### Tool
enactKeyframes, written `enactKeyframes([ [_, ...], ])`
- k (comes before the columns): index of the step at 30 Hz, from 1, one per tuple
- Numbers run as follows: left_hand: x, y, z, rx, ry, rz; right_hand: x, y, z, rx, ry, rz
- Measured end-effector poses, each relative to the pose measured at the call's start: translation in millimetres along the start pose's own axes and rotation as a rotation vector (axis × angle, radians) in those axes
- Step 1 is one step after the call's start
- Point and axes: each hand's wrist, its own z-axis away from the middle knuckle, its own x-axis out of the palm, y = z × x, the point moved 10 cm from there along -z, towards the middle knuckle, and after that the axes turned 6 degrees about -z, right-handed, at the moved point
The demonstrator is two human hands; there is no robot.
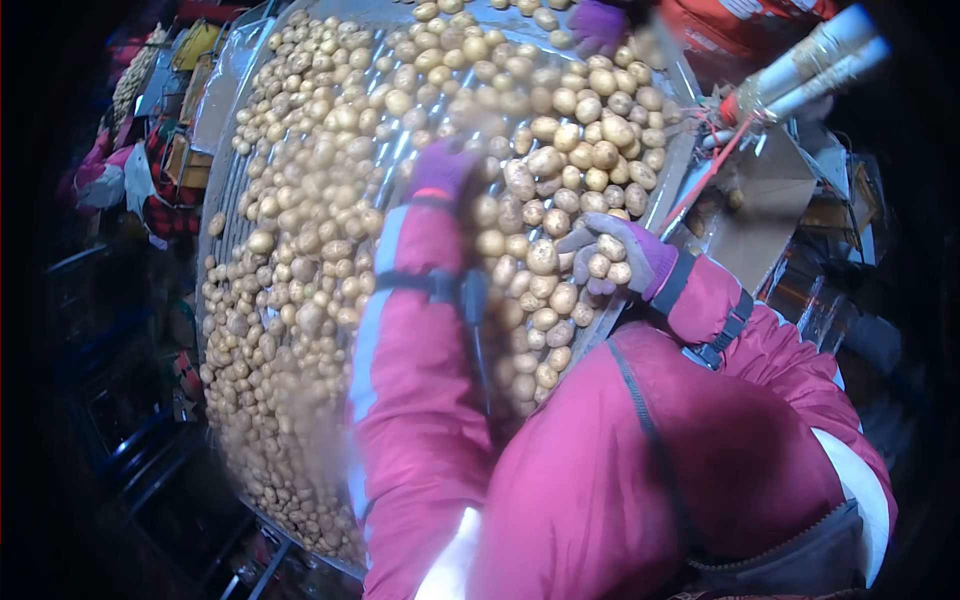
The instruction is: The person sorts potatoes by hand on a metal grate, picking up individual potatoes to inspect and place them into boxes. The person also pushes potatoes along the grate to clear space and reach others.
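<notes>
Many potatoes (310,200) cover a wide sorting surface with rollers. My left hand (440,168), in a purple glove, reaches over the middle of them; its fingers are blurred and mostly hidden, so its grip is unclear. At the near right edge, my right hand (622,256), in a purple and grey glove, is turned palm up with its fingers curled around small potatoes (610,248). Larger potatoes (542,257) lie just left of it.
Another person's purple-gloved hand (597,25) is at the top edge, near a red item with white marks (740,30). Wrapped pipes (815,65) with a red cord stand at the upper right, above a cardboard box (765,195). A metal rim (675,170) borders the potatoes.
</notes>
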Motion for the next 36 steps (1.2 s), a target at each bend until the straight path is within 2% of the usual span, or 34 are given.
enactKeyframes([
  [3,-16.9,38.0,57.2,-0.028,-0.134,0.441,-0.7,0.4,-2.8,-0.032,-0.039,-0.005],
  [4,-23.8,63.1,76.5,0.246,-0.076,0.290,5.1,-3.1,-1.1,-0.029,-0.058,-0.012],
  [6,-5.5,82.7,116.5,0.405,-0.099,0.287,26.2,-7.4,11.8,0.097,-0.099,-0.071],
  [7,8.8,90.6,131.7,0.332,-0.157,0.352,14.7,-3.0,4.9,-0.020,-0.122,-0.026],
  [9,30.9,111.0,162.0,0.219,-0.235,0.397,17.9,-7.1,15.0,-0.031,-0.162,0.160],
  [10,41.5,113.3,171.0,0.205,-0.212,0.357,30.0,-15.6,25.4,-0.031,-0.183,0.241],
  [11,50.6,114.7,177.2,0.192,-0.188,0.317,17.0,-11.9,43.6,0.162,-0.005,0.380],
  [12,50.0,126.3,184.6,0.119,-0.260,0.344,14.8,-9.8,48.8,0.128,-0.021,0.358],
  [15,49.1,153.5,197.2,0.200,-0.258,0.386,-0.1,-14.8,71.5,-0.023,-0.008,0.373],
  [16,55.3,149.1,200.2,0.107,-0.297,0.487,-6.8,-20.9,80.0,-0.080,0.006,0.394],
  [19,71.9,135.5,193.4,0.113,-0.278,0.478,-17.6,-25.1,97.0,-0.038,-0.199,0.245],
  [20,86.2,132.9,192.2,0.046,-0.348,0.477,-42.7,-15.6,101.6,0.029,-0.236,0.083],
  [23,109.2,161.9,198.4,0.217,-0.378,0.518,-68.3,-24.3,130.5,-0.236,-0.123,0.083],
  [24,107.8,185.6,204.9,0.200,-0.407,0.610,-76.8,-18.7,133.1,-0.181,-0.113,0.088],
  [27,129.9,215.9,206.0,0.227,-0.516,0.558,-79.3,-20.1,165.3,-0.107,-0.016,0.044],
  [28,141.9,214.3,202.7,0.190,-0.568,0.566,-82.5,-20.4,174.8,-0.115,-0.023,-0.048],
  [31,169.3,231.6,202.6,0.241,-0.619,0.633,-113.6,-26.3,185.3,-0.212,-0.029,-0.122],
  [32,176.0,246.0,204.7,0.367,-0.600,0.489,-123.9,-27.7,188.0,-0.212,-0.034,-0.193],
  [35,207.6,302.1,249.2,0.214,-0.918,0.518,-154.0,-35.7,199.9,-0.273,0.050,-0.243],
  [36,218.7,311.4,258.1,0.190,-0.964,0.699,-158.1,-46.5,212.4,-0.379,0.135,-0.185],
])
